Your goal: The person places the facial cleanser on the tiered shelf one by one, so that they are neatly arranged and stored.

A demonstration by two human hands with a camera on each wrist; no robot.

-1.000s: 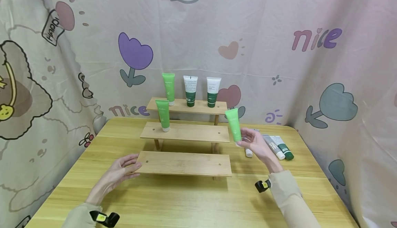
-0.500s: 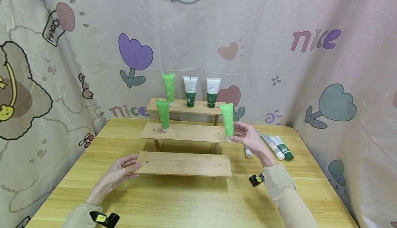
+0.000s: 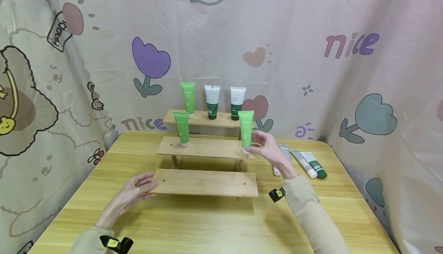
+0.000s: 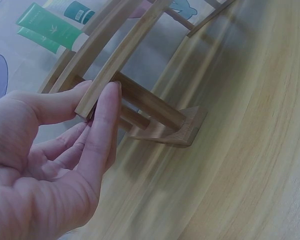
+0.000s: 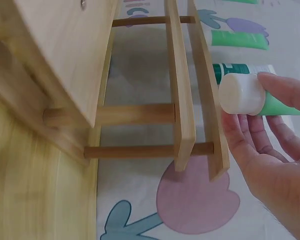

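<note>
My right hand [image 3: 268, 148] holds a light green squeeze tube [image 3: 246, 129] near its white cap [image 5: 242, 94]. The tube is upright, cap down, over the right end of the middle tier [image 3: 211, 147]; the right wrist view shows a gap between cap and board. With thumb and fingers, my left hand [image 3: 133, 190] pinches the left end of the lowest board of the wooden three-tier display shelf [image 3: 207, 183]. Another green tube [image 3: 182, 129] stands at the middle tier's left. The top tier bears a green tube [image 3: 188, 99] and two white-and-dark-green tubes [image 3: 212, 102].
Right of the shelf, several tubes lie flat on the wooden table [image 3: 221, 227]: a grey one [image 3: 304, 164], a white-and-green one [image 3: 315, 165], and another grey one [image 3: 284, 154] partly behind my right hand. A printed curtain [image 3: 287, 23] closes off the back and sides.
My right hand has carried the green tube leftward from beside the shelf to over the middle tier's right end, and the tube has straightened from a tilt. My left hand has stayed put.
</note>
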